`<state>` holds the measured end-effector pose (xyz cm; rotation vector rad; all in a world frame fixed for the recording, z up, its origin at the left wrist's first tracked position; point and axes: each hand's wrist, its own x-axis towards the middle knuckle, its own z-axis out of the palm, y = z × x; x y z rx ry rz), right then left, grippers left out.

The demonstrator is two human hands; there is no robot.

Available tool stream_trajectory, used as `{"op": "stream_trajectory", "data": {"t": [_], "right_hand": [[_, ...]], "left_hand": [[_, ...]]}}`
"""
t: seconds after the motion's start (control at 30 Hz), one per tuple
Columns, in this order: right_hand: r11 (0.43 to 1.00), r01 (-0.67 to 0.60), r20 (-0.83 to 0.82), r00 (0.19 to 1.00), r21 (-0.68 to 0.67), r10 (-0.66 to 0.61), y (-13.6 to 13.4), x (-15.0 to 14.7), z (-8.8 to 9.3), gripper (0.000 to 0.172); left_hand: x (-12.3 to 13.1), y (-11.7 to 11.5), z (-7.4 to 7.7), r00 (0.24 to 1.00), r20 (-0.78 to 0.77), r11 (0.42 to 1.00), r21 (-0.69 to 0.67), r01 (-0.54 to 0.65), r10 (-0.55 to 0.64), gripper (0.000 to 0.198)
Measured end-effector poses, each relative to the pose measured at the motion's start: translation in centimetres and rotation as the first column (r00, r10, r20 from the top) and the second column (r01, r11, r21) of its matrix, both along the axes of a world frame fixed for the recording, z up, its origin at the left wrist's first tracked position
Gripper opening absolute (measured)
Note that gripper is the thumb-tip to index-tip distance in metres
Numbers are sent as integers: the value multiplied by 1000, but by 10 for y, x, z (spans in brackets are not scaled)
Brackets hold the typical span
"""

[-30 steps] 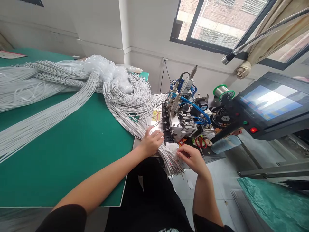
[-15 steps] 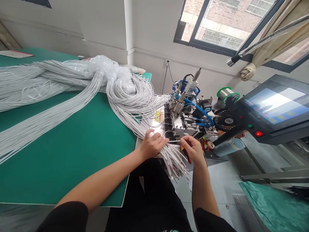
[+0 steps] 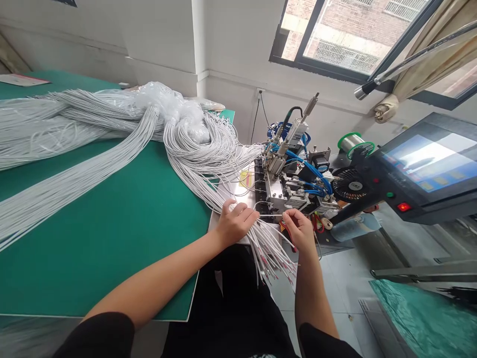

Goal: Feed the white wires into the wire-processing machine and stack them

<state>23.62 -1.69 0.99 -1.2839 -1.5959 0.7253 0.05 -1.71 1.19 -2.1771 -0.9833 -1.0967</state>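
The left hand (image 3: 234,223) is clamping the white wire bundle (image 3: 269,252) at the table edge, so its ends fan out below the grip. The right hand (image 3: 300,231) is pinching a single wire (image 3: 270,216) level between both grips, just before the benchtop machine (image 3: 283,191).

Factory wkshop: wire bundles (image 3: 112,144) on green bench (image 3: 122,233), small machine (image 3: 286,174) w/ touchscreen (image 3: 428,164).

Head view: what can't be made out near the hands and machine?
All head view.
1. Single wire: its end is hidden by the right hand.
2. Bundle: the held part is covered by the left hand.
3. Screen: text too small, washed out by glare.
4. Long wires on the table: cut off by the left edge.
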Motion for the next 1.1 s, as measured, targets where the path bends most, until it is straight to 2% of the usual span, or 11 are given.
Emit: {"op": "stream_trajectory", "data": {"t": [0.13,0.3,0.57,0.7,0.8,0.87,0.97,1.03,1.1], "right_hand": [[995,-42,4,999,-91,43,1,4,0,25],[974,-93,-60,995,-209,82,6,7,-4,32],[982,-39,-301,954,-184,-18,13,-12,-11,34],[978,-73,-362,932,-195,-3,14,-15,-11,32],[983,-25,-252,967,-185,-23,13,-9,-10,30],[989,49,-86,994,-141,-61,11,-4,-8,29],[992,106,148,984,-72,-95,11,1,-8,28],[994,91,215,974,-69,-74,12,2,-10,26],[995,58,211,977,-84,-39,15,2,-14,25]], "left_hand": [[4,3,-3,999,-32,1000,5,-17,17,11],[6,8,-9,995,-100,999,-43,25,-29,19],[6,16,-11,978,-162,986,-130,108,-128,25],[7,17,-12,979,-178,984,-163,70,-100,28],[8,16,-12,982,-172,987,-152,55,-81,27],[9,16,-11,984,-165,986,-159,44,-71,26],[9,15,-11,985,-162,982,-187,24,-55,25],[9,15,-12,986,-162,978,-207,11,-45,25],[9,14,-12,986,-164,973,-230,0,-39,25]]}}
